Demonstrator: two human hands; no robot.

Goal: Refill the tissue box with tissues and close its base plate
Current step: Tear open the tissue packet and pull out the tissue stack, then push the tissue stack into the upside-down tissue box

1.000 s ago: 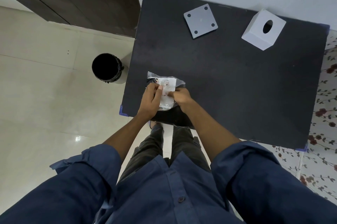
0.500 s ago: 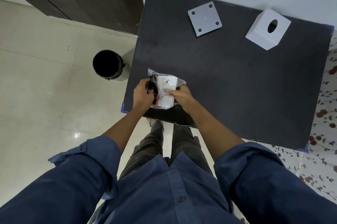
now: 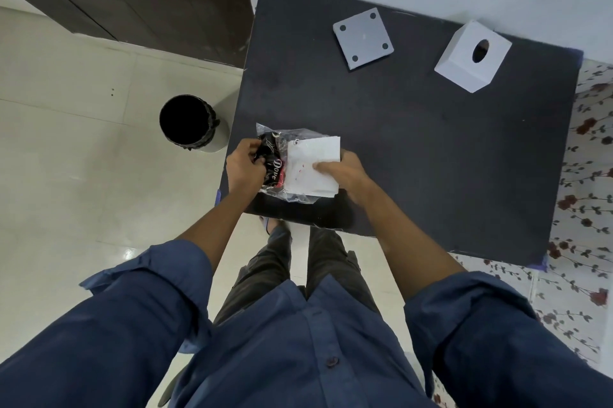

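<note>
A dark matte worktop (image 3: 431, 149) stands against a pale wall, over glossy cream floor tiles (image 3: 83, 175); a floral-patterned surface (image 3: 590, 149) runs along its right side. A black-lined bin (image 3: 190, 124) sits on the floor just left of it. Near the front edge, the left hand (image 3: 243, 167) grips a clear plastic wrapper (image 3: 277, 158) while the right hand (image 3: 348, 172) pinches a white tissue stack (image 3: 313, 165). At the far edge lie the grey base plate (image 3: 363, 38), with 4 dark dots, and the white tissue box (image 3: 472, 56), apart.
</note>
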